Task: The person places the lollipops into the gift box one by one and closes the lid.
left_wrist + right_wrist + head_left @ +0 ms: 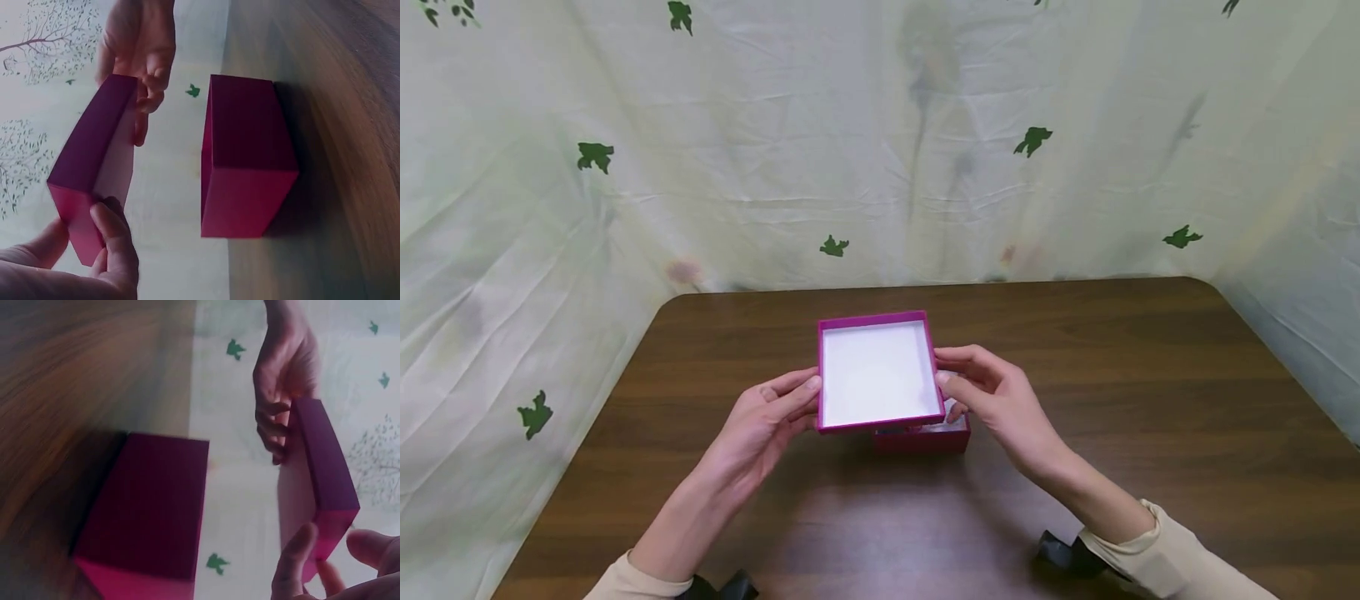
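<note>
A square magenta box lid with a white inside is held up by both hands, its inner face tilted toward the head camera. The left hand pinches its left edge between thumb and fingers. At the right edge, the right hand pinches it the same way. Below and partly behind the lid, the magenta box base stands uncovered on the table. Something pale shows inside the base, but the lid hides most of it. Both wrist views show a gap between lid and base.
The brown wooden table has rounded far corners. Behind and beside it hangs a pale curtain with green leaf shapes. Black straps with small devices sit at the wrists, close to the cream sleeves.
</note>
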`<state>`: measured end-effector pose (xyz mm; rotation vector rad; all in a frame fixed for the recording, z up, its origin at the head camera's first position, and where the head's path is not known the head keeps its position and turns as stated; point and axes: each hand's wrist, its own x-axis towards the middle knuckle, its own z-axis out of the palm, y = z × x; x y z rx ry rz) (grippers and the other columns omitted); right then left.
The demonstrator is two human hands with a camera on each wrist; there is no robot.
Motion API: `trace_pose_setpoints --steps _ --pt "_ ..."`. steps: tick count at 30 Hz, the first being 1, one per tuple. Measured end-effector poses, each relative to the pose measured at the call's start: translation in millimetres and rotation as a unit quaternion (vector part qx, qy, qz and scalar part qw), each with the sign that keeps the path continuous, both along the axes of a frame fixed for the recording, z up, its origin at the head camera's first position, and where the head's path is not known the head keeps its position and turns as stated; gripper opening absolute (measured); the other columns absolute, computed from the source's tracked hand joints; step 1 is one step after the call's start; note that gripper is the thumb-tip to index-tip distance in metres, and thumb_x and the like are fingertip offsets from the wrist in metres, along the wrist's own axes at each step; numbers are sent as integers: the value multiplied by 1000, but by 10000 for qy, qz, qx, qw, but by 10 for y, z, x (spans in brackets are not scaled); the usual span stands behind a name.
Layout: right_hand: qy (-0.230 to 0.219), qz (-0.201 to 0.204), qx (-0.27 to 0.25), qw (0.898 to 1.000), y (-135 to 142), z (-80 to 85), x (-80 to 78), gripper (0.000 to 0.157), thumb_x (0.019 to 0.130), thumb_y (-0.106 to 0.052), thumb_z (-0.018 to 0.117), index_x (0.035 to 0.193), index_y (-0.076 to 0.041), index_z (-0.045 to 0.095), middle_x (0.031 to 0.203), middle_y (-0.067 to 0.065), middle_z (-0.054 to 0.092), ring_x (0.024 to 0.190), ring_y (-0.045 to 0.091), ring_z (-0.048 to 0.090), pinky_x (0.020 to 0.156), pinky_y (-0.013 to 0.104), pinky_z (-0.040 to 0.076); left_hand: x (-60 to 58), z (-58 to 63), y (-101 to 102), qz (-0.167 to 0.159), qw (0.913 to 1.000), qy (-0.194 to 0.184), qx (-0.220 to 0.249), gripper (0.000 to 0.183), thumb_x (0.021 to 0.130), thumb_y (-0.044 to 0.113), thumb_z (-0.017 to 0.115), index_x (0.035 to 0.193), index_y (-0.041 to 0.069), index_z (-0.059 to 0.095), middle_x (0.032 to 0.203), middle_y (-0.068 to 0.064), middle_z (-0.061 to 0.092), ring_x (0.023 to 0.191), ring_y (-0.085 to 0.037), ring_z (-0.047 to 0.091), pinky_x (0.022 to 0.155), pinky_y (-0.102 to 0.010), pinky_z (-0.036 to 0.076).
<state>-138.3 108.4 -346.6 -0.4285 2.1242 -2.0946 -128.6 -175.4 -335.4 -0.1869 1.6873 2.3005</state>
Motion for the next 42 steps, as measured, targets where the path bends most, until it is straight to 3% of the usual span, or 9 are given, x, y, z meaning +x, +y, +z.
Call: trace_pose_setpoints --steps 4,9,11,16,23,27,33,40,42 --pt "31 -252 41 9997 106 -4 -35 33 94 -20 69 124 -7 64 110 16 64 71 30 58 60 35 54 -48 -8 136 57 9999 34 -103 44 95 15 66 128 -12 54 104 -12 70 87 -21 67 78 -31 54" --pt "-45 -520 -103 9986 201 59 -69 42 93 -18 70 132 -7 60 118 15 64 68 25 57 56 31 52 -95 28 273 66 9990 326 -284 40 94 14 68 124 -10 59 98 -13 68 75 -22 63 71 -30 54" --pt "-30 -608 -43 9981 238 90 -73 46 93 -19 70 136 -9 58 119 14 65 69 24 57 55 29 51 -108 54 314 75 9973 503 -528 39 92 16 70 123 -6 62 87 -10 65 69 -20 58 66 -28 51" --pt "269 -842 141 9960 302 153 -70 44 94 -19 69 136 -9 60 100 21 66 65 23 57 55 28 51 -130 118 400 -55 9886 1052 -1079 40 91 20 72 127 4 62 64 -4 58 59 -16 51 55 -25 41" --pt "457 -953 -751 9916 319 158 -61 38 96 -12 65 131 1 61 106 20 68 84 27 66 71 34 57 -139 105 432 -199 9778 1597 -1343 44 91 13 71 133 9 60 79 -12 73 62 -19 63 55 -26 44" --pt "443 -982 -1294 9857 301 109 -61 34 98 -14 62 126 5 62 101 22 68 84 27 67 75 36 57 -131 70 409 -222 9739 1758 -1420 41 91 10 71 131 11 63 88 -16 73 71 -22 67 58 -27 47" --pt "255 -804 -1422 9862 312 20 -76 34 98 -15 61 122 9 63 126 19 63 90 26 67 78 34 57 -117 23 386 -230 9786 1601 -1269 31 96 23 65 125 10 68 90 -19 71 70 -26 67 57 -29 48" --pt "42 -779 -906 9928 313 -75 -87 25 95 -17 66 107 5 66 130 18 59 104 28 65 80 37 56 -138 -31 402 -136 9857 1101 -1267 34 93 25 70 118 4 63 90 -17 72 71 -28 69 68 -35 56" --pt "34 -718 -731 9947 319 -94 -85 25 95 -16 67 110 4 66 130 16 58 105 28 65 80 37 56 -144 -38 405 -166 9872 1018 -1213 34 93 22 70 119 3 60 92 -17 72 75 -28 70 72 -38 57"
